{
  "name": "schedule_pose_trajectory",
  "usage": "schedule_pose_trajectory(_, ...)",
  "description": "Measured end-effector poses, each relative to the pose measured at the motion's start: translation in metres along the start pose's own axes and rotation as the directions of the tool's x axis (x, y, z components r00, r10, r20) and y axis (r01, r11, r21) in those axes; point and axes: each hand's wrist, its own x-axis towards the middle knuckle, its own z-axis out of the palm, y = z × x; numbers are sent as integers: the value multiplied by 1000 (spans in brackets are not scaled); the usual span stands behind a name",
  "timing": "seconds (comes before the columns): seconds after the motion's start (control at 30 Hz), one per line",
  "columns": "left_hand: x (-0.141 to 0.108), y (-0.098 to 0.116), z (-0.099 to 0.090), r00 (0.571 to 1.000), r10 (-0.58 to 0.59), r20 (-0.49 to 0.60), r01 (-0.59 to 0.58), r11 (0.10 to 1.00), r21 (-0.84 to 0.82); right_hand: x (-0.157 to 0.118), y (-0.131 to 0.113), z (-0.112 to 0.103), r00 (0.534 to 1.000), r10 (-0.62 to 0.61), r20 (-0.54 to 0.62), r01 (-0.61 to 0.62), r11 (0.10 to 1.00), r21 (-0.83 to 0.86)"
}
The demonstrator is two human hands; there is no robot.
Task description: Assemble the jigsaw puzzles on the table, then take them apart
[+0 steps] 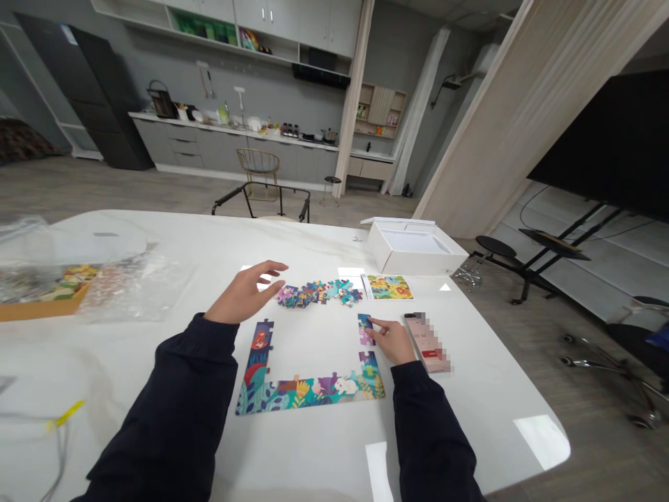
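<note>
A partly joined jigsaw puzzle [313, 392] lies on the white table, with a bottom edge and parts of both sides in place. My right hand [395, 342] holds a blue and purple puzzle piece [364, 330] between thumb and index finger. That piece sits just above the right side strip, with a small gap below it. My left hand [236, 295] hovers palm down with its fingers apart and nothing in them. Its fingertips are beside a heap of loose puzzle pieces [316, 293] behind the joined part.
Right of the heap lies a colourful picture card [389, 287], with an open white box [412, 247] behind it. A phone [426, 343] rests beside my right hand. Plastic bags [133, 286] and an orange tray [44, 308] are at left, and a cable [60, 446] lies nearer.
</note>
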Motion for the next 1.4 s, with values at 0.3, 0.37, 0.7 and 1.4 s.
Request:
schedule_pose_trajectory(0.3, -2, -85, 11, 981, -191, -34, 193, 978, 75, 4, 7, 2, 999, -33, 17, 33, 999, -15)
schedule_pose_trajectory(0.37, 0, -96, 31, 982, -186, 16, 185, 980, 72, 4, 8, 4, 999, -45, 20, 45, 999, -21)
schedule_pose_trajectory(0.7, 5, -108, 78, 984, -175, -18, 175, 965, 196, 4, 4, 6, 997, -70, -18, 70, 997, -13)
schedule_pose_trajectory(1.4, 4, -118, 68, 994, -52, 99, 36, 986, 160, 3, 2, 6, 998, -49, -43, 46, 996, -70)
